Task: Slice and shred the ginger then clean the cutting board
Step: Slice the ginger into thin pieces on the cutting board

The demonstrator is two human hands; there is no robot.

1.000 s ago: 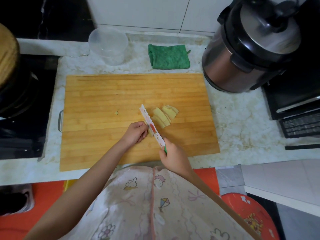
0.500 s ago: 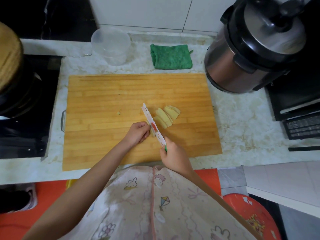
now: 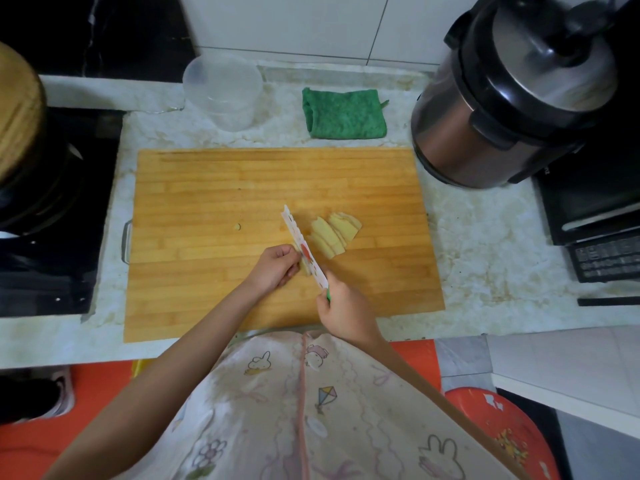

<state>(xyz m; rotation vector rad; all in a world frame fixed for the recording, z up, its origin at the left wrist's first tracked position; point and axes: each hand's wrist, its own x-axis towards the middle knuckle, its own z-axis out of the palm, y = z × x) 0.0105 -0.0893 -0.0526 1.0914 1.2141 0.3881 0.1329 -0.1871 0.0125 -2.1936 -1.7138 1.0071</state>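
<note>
Head view: slicing on the cutting board (image 3: 207, 306).
Gripping the knife (image 3: 303, 251) in the right hand (image 3: 343, 313), pinning the ginger stub (image 3: 304, 269) against its blade with the curled left hand (image 3: 275, 266); cut slices (image 3: 334, 233) fanned just beyond, green cloth (image 3: 343, 114) behind the board.

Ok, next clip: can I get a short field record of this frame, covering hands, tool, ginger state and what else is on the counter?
stage: slicing under way
left: left hand holds the ginger piece
right: right hand grips the knife, blade against that piece
cut so far: ginger slices fanned on the cutting board, right of the blade
stray: small scrap left of the blade
behind board: clear container, green cloth, pressure cooker
</note>
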